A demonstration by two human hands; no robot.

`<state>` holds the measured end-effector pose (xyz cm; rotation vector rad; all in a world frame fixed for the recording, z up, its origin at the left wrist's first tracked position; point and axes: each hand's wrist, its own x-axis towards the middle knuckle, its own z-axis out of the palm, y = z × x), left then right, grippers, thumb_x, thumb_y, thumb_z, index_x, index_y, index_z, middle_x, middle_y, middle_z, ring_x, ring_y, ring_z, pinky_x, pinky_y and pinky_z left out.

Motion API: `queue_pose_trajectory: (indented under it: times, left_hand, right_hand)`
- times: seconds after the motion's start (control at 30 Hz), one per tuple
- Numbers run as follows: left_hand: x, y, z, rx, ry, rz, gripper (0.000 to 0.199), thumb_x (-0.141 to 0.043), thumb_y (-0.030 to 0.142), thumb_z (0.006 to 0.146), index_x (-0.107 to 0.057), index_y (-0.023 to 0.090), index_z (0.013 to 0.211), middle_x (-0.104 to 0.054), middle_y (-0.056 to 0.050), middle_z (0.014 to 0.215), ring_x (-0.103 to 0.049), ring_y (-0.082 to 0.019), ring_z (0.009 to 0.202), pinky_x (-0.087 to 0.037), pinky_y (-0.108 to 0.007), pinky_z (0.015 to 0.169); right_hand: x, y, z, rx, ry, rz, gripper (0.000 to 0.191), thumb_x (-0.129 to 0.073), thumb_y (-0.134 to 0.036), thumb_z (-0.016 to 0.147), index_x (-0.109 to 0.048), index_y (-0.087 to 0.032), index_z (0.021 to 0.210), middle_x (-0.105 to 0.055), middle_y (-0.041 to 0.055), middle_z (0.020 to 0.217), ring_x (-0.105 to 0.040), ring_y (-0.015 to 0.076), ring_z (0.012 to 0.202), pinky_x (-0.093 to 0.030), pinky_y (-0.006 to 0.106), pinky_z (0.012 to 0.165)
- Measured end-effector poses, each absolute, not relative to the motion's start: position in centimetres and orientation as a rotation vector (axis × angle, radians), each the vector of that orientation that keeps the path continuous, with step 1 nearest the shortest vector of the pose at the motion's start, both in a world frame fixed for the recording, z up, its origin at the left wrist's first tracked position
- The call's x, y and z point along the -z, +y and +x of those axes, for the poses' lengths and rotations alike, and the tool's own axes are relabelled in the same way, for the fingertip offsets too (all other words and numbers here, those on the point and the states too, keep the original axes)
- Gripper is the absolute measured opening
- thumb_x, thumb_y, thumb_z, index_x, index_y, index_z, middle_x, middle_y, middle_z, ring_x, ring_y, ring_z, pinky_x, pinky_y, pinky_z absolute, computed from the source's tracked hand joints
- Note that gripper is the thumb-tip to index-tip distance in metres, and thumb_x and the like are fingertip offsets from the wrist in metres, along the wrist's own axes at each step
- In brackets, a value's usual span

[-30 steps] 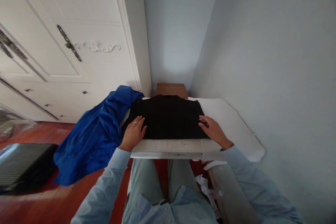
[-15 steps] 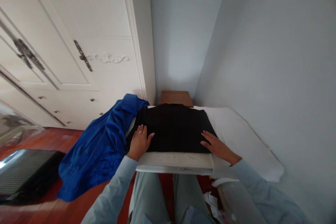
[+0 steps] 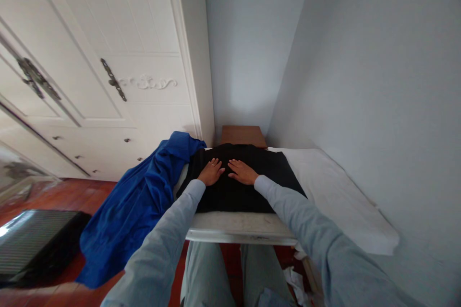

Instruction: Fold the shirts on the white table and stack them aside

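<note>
A black cloth (image 3: 245, 199) lies spread on a small white table (image 3: 237, 225). My left hand (image 3: 212, 172) rests palm down on the upper left part of the cloth, fingers spread, with a ring on one finger. Close beside it, my right hand (image 3: 242, 171) lies flat on the upper middle of the cloth, its fingers apart. Blue fabric (image 3: 144, 196) drapes off the table's left side toward the floor. On the right, a white cloth (image 3: 331, 192) extends from under the black one to the wall.
A white wardrobe (image 3: 151, 33) with dark handles stands at the back left. Behind the table is a brown wooden piece (image 3: 243, 135). A black-edged, ribbed case (image 3: 39, 240) lies on the red floor at left. Crumpled white paper (image 3: 295, 280) is below the table.
Both hands have moved inward and away from me, from the sides of the black cloth to its upper middle, and are now close together. The black cloth's lower right corner reaches slightly farther right.
</note>
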<state>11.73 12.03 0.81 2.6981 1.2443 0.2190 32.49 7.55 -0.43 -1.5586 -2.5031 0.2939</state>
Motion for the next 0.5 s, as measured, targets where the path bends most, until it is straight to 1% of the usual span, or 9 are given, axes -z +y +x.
queue_pose_trajectory:
  times: [0.1,0.2,0.27,0.33,0.43,0.5]
  left_hand:
    - [-0.1,11.7,10.9,-0.312,1.301,2.688,0.052,-0.041,0.035,0.101,-0.05,0.008,0.145,-0.04,-0.022,0.157,-0.028,-0.033,0.151,-0.029,-0.05,0.12]
    - [0.4,11.5,10.0,-0.435,1.508,2.631,0.059,-0.043,0.04,0.1,-0.046,0.004,0.146,-0.036,-0.026,0.158,-0.027,-0.035,0.151,-0.028,-0.051,0.12]
    - [0.5,11.4,9.5,-0.457,1.66,2.571,0.063,-0.042,0.044,0.1,-0.044,0.002,0.147,-0.037,-0.028,0.157,-0.029,-0.037,0.15,-0.03,-0.052,0.119]
    - [0.3,11.4,9.0,-0.455,1.794,2.495,0.067,-0.039,0.047,0.101,-0.043,0.0,0.147,-0.039,-0.029,0.156,-0.033,-0.037,0.149,-0.03,-0.05,0.119]
    - [-0.6,11.4,8.6,-0.438,1.923,2.378,0.07,-0.034,0.048,0.102,-0.041,-0.005,0.146,-0.044,-0.031,0.151,-0.038,-0.036,0.146,-0.032,-0.045,0.118]
    - [-1.3,11.4,8.5,-0.402,1.975,2.315,0.07,-0.033,0.05,0.102,-0.04,-0.005,0.145,-0.047,-0.031,0.149,-0.04,-0.036,0.144,-0.035,-0.045,0.115]
  right_hand:
    - [1.1,7.0,36.6,-0.252,-2.481,-1.6,0.065,-0.034,-0.054,0.103,-0.041,-0.014,0.154,-0.032,0.0176,0.162,-0.025,0.0314,0.152,-0.021,0.054,0.123]
    - [1.0,6.1,39.5,-0.296,-2.452,-1.664,0.069,-0.029,-0.059,0.103,-0.037,-0.015,0.156,-0.027,0.0159,0.165,-0.02,0.0305,0.154,-0.019,0.054,0.124]
    - [0.9,5.6,40.9,-0.34,-2.429,-1.705,0.072,-0.028,-0.06,0.103,-0.034,-0.015,0.158,-0.024,0.0159,0.165,-0.018,0.03,0.154,-0.018,0.053,0.124]
    - [0.9,5.2,41.9,-0.365,-2.406,-1.74,0.072,-0.028,-0.06,0.102,-0.033,-0.014,0.158,-0.023,0.0161,0.166,-0.018,0.0301,0.154,-0.018,0.051,0.124]
    - [1.1,4.6,43.3,-0.375,-2.379,-1.781,0.073,-0.03,-0.059,0.102,-0.034,-0.011,0.157,-0.025,0.0176,0.165,-0.02,0.0308,0.154,-0.017,0.051,0.124]
    - [1.1,4.4,44.1,-0.395,-2.36,-1.792,0.073,-0.03,-0.058,0.102,-0.035,-0.01,0.157,-0.027,0.018,0.164,-0.021,0.0311,0.153,-0.018,0.051,0.124]
